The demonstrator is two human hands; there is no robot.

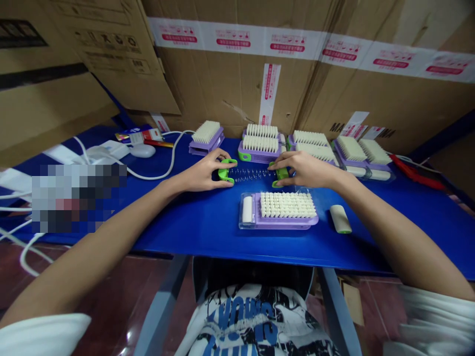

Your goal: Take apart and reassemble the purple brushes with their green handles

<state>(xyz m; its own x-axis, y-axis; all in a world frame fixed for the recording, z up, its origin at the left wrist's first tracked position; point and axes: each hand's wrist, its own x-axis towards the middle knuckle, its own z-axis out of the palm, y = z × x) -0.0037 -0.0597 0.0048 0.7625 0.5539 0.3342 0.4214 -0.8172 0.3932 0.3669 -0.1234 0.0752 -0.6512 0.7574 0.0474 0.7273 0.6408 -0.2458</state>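
Note:
My left hand [202, 172] pinches a curved green end piece [225, 171] between thumb and fingers. My right hand [308, 170] grips a second green end piece [281, 174] opposite it. Between the two runs a see-through strip [252, 174] with rows of small shiny bits; whether these are springs or pins I cannot make out. Just below, a purple brush [287, 207] lies bristles up, with a clear case and a white roller at its left end. A short cream cylinder with a green end [340, 219] lies to the right of the brush.
Several more purple brushes [260, 143] with cream bristles line the back of the blue table [208, 227], against cardboard [222, 84]. At left lie white cables [166, 170], a white mouse [142, 150] and a blurred-out patch. A red object [415, 173] rests at right.

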